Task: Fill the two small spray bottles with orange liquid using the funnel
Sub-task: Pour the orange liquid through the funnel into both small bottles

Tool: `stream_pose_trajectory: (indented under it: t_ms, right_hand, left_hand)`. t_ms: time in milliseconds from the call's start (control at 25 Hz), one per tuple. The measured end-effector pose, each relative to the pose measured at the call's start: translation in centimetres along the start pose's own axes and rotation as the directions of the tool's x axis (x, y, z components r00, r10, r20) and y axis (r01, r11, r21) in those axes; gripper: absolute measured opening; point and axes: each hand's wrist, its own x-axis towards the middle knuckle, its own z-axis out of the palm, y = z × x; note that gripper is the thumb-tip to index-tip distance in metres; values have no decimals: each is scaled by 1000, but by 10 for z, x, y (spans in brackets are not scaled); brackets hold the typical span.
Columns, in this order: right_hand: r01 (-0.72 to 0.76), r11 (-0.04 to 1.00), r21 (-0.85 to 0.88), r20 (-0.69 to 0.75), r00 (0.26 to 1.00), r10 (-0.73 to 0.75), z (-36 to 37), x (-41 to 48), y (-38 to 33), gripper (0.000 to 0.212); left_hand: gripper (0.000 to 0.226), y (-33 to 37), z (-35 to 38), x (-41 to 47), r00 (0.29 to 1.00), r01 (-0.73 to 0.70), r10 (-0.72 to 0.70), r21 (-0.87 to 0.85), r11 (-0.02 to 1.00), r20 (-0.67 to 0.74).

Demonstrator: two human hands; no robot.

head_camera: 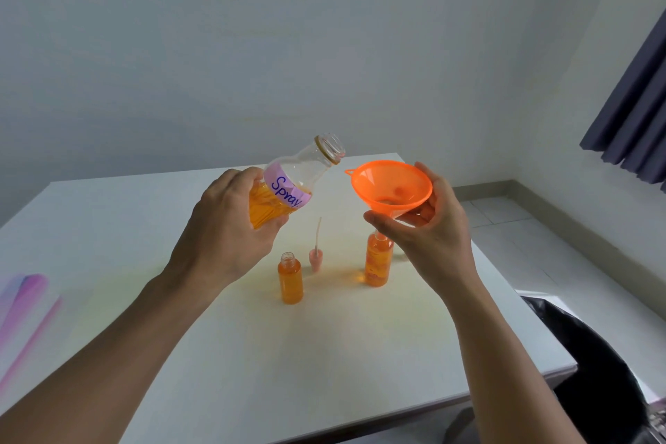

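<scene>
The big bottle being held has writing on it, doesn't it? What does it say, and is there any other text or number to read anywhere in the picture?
"Spray": handwritten in blue on the pale purple label wrapped around the large bottle in the left hand.
The right small spray bottle shows faint markings on its side, too blurred to read.
Nothing else carries readable text.

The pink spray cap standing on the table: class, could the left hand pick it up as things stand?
Probably not yet. The way to the pink spray cap is free, but the left hand has its grip full with the big bottle, which would need setting down first.
</scene>
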Motion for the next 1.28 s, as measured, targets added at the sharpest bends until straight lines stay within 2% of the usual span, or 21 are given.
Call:
stream_pose_trajectory:
  t_ms: [480,640,720,920,1120,1280]
  right_hand:
    - [-8,999,-32,14,1000,9,2,-1,2,99]
    - [26,1000,14,-67,997,-25,-1,1,-24,97]
    - [56,996,63,-61,997,-52,10,2,-48,95]
    - [82,996,21,180,980,-84,104,17,-85,102]
    - [-35,997,-71,397,916,60,232,24,-89,98]
    - [-86,969,-233,484,853,192,298,30,-66,94]
  left_hand:
    - [70,-13,-8,-5,998,45,-46,-35,998,-35]
    - [67,-23,-17,-8,992,114,-118,-84,990,-52]
    - [63,-32,-26,-10,979,179,-191,-133,975,-75]
    - [57,-83,-54,-11,900,371,-410,-234,899,-148]
    - [57,-154,-72,-12,780,539,-588,-245,806,-214]
    - [61,-193,-60,-19,730,603,-657,-277,748,-188]
